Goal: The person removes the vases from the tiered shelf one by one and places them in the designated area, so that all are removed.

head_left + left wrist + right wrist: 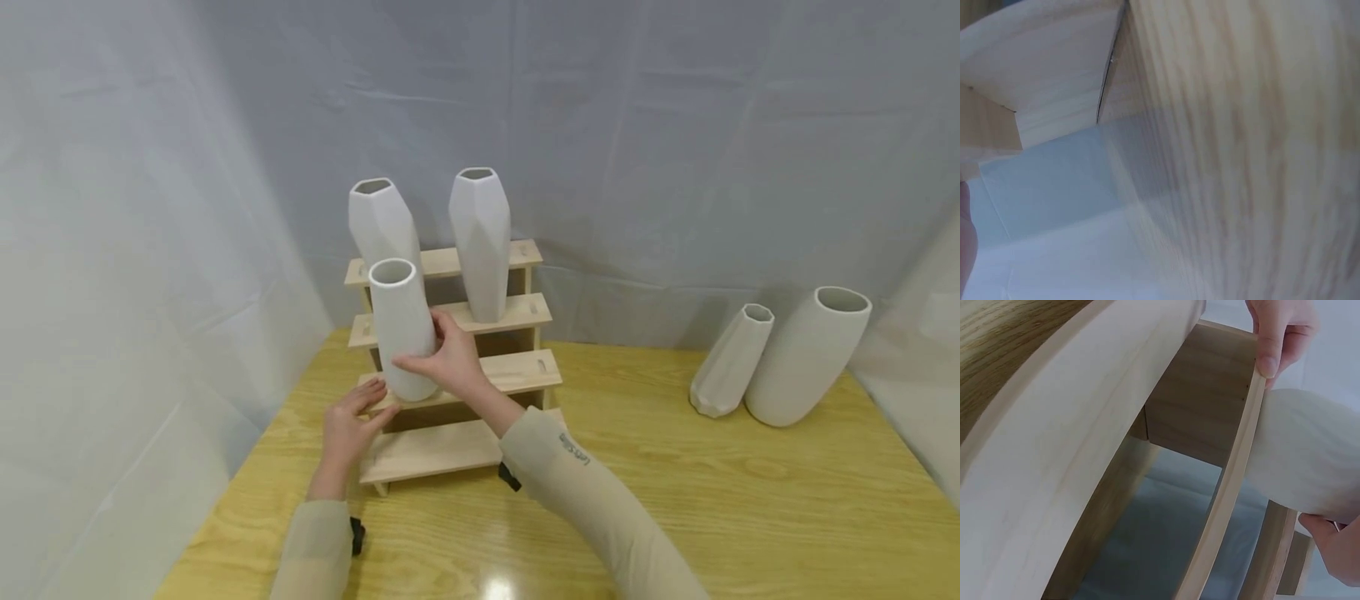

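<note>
A smooth white vase (402,329) with a round mouth stands upright at the left end of the second tier from the bottom of a wooden step shelf (438,450). My right hand (459,362) grips its lower right side, thumb across the front. At the left end of that same tier, my left hand (351,427) holds the board, its thumb on the front edge in the right wrist view. Just behind are a faceted white vase (381,218), partly hidden, and another faceted vase (480,237) on a higher tier.
On the table (645,500) to the right stand a slim ribbed white vase (729,367) and a wider white vase (806,362), side by side. Pale sheeting (637,167) hangs behind and at both sides. Wood of the shelf (1229,125) fills much of the left wrist view.
</note>
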### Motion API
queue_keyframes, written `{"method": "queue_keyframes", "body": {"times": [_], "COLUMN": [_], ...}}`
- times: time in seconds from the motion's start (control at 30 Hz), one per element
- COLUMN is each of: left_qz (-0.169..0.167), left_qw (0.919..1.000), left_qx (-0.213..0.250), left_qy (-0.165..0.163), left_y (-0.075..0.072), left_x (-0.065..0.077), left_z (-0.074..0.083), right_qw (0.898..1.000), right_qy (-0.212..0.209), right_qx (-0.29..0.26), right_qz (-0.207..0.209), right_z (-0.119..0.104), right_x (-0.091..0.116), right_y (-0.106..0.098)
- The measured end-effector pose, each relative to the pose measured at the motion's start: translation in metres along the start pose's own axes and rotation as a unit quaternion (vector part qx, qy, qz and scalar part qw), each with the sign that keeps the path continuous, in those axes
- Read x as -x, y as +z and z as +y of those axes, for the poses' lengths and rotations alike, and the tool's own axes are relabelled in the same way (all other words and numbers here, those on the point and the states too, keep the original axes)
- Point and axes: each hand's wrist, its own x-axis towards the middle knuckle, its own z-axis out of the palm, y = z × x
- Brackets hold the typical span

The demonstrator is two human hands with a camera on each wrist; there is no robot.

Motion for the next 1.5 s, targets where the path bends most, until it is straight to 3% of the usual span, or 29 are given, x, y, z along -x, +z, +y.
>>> {"method": "queue_keyframes", "body": {"times": [0.3, 0.53, 0.73, 0.93, 1.17, 1.37, 1.5], "left_qz": [-0.007, -0.001, 0.003, -0.003, -0.010, -0.002, 0.004], "left_qw": [1.0000, 1.0000, 0.9999, 0.9998, 0.9993, 0.9997, 0.9998], "left_qx": [0.000, 0.002, 0.007, 0.009, 0.009, 0.010, 0.009], "left_qy": [0.001, -0.004, 0.008, -0.017, -0.035, -0.020, -0.017], "left_y": [0.001, 0.001, 0.002, 0.001, -0.001, -0.001, 0.000], "left_x": [0.001, 0.001, 0.001, 0.002, 0.001, 0.002, 0.004], "left_z": [-0.001, 0.000, 0.000, 0.000, 0.001, 0.002, 0.000], "right_qw": [1.000, 0.999, 0.999, 0.998, 0.996, 0.992, 0.990], "right_qy": [0.001, -0.023, 0.004, 0.012, 0.004, 0.012, 0.009], "right_qx": [-0.006, -0.010, -0.013, -0.005, -0.016, -0.030, -0.020], "right_qz": [0.025, 0.032, 0.047, 0.066, 0.092, 0.126, 0.143], "right_z": [-0.007, -0.005, -0.005, -0.041, -0.012, -0.012, -0.027], "right_x": [0.010, 0.015, 0.018, 0.033, 0.030, 0.038, 0.047], "right_y": [-0.010, -0.025, -0.039, -0.059, -0.078, -0.099, -0.114]}}
